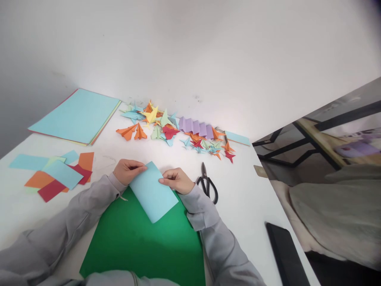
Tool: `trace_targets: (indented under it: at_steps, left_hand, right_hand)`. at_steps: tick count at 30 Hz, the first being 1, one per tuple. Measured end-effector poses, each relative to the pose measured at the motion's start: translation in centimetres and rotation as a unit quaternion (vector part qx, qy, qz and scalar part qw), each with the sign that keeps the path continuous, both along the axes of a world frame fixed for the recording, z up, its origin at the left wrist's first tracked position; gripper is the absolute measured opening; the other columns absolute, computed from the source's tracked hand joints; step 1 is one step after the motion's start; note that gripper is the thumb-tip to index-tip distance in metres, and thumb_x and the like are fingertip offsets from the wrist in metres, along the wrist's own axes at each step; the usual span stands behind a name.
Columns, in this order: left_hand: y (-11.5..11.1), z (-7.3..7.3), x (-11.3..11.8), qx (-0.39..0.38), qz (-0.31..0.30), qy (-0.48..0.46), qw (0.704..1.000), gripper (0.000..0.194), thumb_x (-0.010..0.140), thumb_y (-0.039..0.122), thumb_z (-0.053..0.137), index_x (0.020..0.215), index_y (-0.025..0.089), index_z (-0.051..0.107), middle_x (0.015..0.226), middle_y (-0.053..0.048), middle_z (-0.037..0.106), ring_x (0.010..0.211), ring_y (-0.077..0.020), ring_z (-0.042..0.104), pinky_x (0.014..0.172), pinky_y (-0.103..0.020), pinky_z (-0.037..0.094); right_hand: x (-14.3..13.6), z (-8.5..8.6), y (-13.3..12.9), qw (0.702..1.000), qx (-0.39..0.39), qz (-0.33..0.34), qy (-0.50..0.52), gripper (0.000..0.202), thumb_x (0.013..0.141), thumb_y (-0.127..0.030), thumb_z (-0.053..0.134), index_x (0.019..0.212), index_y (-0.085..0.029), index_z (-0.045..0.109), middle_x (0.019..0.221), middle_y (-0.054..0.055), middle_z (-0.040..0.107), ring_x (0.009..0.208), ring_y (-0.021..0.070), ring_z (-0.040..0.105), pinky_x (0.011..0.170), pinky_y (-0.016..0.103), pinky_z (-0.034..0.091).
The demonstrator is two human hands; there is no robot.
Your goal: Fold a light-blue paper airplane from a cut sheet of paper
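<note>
A light blue sheet of paper [154,194] is held up at a slant over a green mat [143,242]. My left hand [128,171] pinches its upper left corner between thumb and fingers. On the right edge, my right hand [178,180] grips the same sheet, thumb on top and fingers partly hidden. The sheet looks flat, with no crease that I can make out. Close to my right wrist lie black-handled scissors [208,186], blades pointing away from me.
Folded paper pieces [166,123] in many colours line the wall, with a purple pleated strip [195,128] among them. Large coloured sheets [79,115] are stacked at the back left. Small cut rectangles [64,172] lie nearer. A black phone-like device [287,254] rests at the right edge.
</note>
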State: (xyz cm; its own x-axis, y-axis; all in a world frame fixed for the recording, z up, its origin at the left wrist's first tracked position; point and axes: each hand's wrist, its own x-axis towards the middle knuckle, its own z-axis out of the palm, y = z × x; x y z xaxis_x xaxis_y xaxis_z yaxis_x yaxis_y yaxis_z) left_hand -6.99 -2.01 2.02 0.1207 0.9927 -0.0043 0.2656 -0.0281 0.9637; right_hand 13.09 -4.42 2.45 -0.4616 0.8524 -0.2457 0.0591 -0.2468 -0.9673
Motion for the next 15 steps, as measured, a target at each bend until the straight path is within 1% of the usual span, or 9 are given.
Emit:
trace_targets:
  at_steps: [4, 8, 11, 13, 15]
  left_hand:
    - [0.0, 0.1, 0.0, -0.012, -0.002, -0.01, 1.0, 0.018, 0.056, 0.036, 0.066, 0.058, 0.019, 0.07, 0.057, -0.004, 0.067, 0.051, -0.0161, 0.058, 0.046, -0.024, 0.046]
    - [0.1, -0.1, -0.1, -0.021, -0.009, -0.02, 1.0, 0.019, 0.056, 0.036, 0.066, 0.058, 0.018, 0.069, 0.056, -0.004, 0.066, 0.049, -0.0152, 0.057, 0.044, -0.024, 0.045]
    - [0.2, -0.2, -0.1, -0.034, -0.015, -0.035, 0.999, 0.022, 0.057, 0.037, 0.066, 0.058, 0.016, 0.069, 0.054, -0.003, 0.065, 0.047, -0.0137, 0.055, 0.043, -0.023, 0.042]
    - [0.2, -0.1, 0.0, -0.051, -0.013, -0.061, 0.997, 0.023, 0.055, 0.037, 0.069, 0.06, 0.015, 0.069, 0.056, -0.003, 0.065, 0.05, -0.0136, 0.055, 0.045, -0.023, 0.043]
    - [0.1, 0.1, 0.1, -0.076, -0.005, -0.107, 0.991, 0.027, 0.05, 0.036, 0.072, 0.066, 0.014, 0.068, 0.06, -0.004, 0.066, 0.054, -0.014, 0.057, 0.05, -0.023, 0.045]
  right_hand:
    - [0.0, -0.3, 0.0, 1.0, 0.002, -0.003, -0.004, 0.03, 0.061, -0.041, 0.066, 0.055, -0.014, 0.053, 0.038, -0.008, 0.042, 0.033, 0.0035, 0.031, 0.034, 0.019, 0.019]
    - [0.1, -0.7, 0.0, 1.0, 0.019, -0.008, -0.005, 0.03, 0.063, -0.04, 0.066, 0.054, -0.014, 0.052, 0.039, -0.008, 0.041, 0.035, 0.0037, 0.031, 0.036, 0.019, 0.019]
    - [0.1, -1.1, -0.1, 0.999, 0.025, -0.022, -0.003, 0.029, 0.063, -0.039, 0.066, 0.055, -0.014, 0.053, 0.041, -0.007, 0.043, 0.037, 0.0042, 0.034, 0.036, 0.019, 0.022]
    - [0.1, -1.2, -0.1, 0.999, 0.02, -0.032, -0.001, 0.028, 0.062, -0.039, 0.067, 0.057, -0.014, 0.055, 0.043, -0.006, 0.046, 0.037, 0.005, 0.036, 0.037, 0.019, 0.024]
    - [0.1, -1.3, -0.1, 0.999, 0.016, -0.046, 0.005, 0.027, 0.062, -0.038, 0.067, 0.058, -0.014, 0.057, 0.044, -0.005, 0.049, 0.038, 0.0056, 0.038, 0.037, 0.02, 0.026]
